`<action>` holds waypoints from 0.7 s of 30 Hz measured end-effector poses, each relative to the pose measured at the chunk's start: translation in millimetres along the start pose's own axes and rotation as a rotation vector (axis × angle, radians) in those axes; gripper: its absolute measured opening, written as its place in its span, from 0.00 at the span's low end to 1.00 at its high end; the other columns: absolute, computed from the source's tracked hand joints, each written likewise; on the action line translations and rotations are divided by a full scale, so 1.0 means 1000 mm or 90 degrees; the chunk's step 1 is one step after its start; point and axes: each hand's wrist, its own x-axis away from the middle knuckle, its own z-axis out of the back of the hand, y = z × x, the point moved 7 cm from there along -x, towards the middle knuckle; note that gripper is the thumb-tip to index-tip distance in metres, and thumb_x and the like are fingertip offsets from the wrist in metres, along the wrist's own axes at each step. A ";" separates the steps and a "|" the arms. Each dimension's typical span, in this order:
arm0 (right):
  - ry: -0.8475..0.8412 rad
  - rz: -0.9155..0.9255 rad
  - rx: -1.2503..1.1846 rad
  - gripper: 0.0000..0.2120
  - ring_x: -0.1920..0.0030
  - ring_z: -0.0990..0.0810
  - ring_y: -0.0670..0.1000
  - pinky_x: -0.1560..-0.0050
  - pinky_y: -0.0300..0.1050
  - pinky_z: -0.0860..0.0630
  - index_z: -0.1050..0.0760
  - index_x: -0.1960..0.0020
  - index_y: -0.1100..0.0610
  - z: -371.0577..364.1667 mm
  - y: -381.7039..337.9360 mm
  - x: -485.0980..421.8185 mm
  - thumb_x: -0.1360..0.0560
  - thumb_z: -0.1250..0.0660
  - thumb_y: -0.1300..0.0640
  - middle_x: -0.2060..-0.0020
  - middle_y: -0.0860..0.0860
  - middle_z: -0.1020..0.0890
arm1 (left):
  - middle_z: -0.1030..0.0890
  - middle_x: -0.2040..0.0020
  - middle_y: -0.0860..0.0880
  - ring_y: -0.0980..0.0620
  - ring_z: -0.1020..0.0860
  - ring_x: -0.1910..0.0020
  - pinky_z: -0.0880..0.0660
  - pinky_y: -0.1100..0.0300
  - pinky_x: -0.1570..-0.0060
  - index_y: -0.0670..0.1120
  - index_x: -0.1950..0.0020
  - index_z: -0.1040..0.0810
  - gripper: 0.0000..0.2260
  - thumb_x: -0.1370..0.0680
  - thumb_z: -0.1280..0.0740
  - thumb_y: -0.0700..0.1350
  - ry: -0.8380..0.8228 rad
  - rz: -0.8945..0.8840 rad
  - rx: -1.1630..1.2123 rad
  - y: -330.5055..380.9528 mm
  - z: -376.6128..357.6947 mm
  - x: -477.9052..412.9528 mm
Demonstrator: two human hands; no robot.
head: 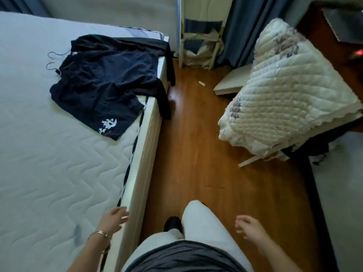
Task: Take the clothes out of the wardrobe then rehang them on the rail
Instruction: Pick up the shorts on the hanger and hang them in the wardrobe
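Observation:
Dark navy clothes [106, 81] lie in a pile on the white mattress [39, 154] at its far right corner, still on wire hangers [54, 60] whose hooks point left. One garment shows a white print near its hem, and a black piece hangs over the bed's edge. My left hand [114, 217] hovers empty over the near bed edge, fingers spread, a bracelet on the wrist. My right hand [248, 227] is empty above the wooden floor, fingers loosely apart. No wardrobe or rail is in view.
A folded white quilt [284, 95] rests on a chair at the right. A white wooden rack [196, 48] and blue curtain [241, 26] stand at the far end of the wooden floor [196, 154] aisle. A small white object [202, 83] lies on the floor. My legs fill the bottom centre.

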 end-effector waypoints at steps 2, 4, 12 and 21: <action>0.006 0.003 0.029 0.12 0.63 0.25 0.49 0.69 0.38 0.32 0.27 0.39 0.63 0.006 -0.033 -0.019 0.22 0.40 0.62 0.57 0.55 0.22 | 0.23 0.50 0.44 0.45 0.25 0.50 0.32 0.56 0.52 0.43 0.46 0.27 0.07 0.21 0.41 0.41 0.004 -0.015 0.026 0.030 -0.005 -0.017; 0.005 0.002 0.046 0.12 0.65 0.26 0.48 0.71 0.37 0.32 0.27 0.40 0.64 0.010 -0.066 -0.040 0.22 0.41 0.63 0.62 0.53 0.23 | 0.23 0.53 0.45 0.46 0.25 0.52 0.32 0.58 0.58 0.43 0.47 0.27 0.06 0.20 0.42 0.42 0.012 0.014 0.058 0.045 -0.011 -0.031; -0.046 0.015 0.131 0.05 0.71 0.29 0.50 0.77 0.37 0.34 0.26 0.50 0.64 0.034 -0.238 -0.126 0.23 0.39 0.64 0.68 0.55 0.25 | 0.21 0.71 0.53 0.57 0.23 0.73 0.28 0.71 0.79 0.40 0.53 0.24 0.13 0.33 0.29 0.44 0.030 0.180 0.056 0.072 -0.036 -0.069; -0.078 0.173 0.172 0.07 0.60 0.24 0.48 0.63 0.38 0.29 0.27 0.46 0.58 0.030 -0.466 -0.188 0.20 0.43 0.59 0.57 0.54 0.22 | 0.21 0.53 0.45 0.48 0.24 0.57 0.34 0.61 0.64 0.42 0.48 0.25 0.06 0.21 0.39 0.43 0.102 0.090 0.238 0.245 -0.038 -0.127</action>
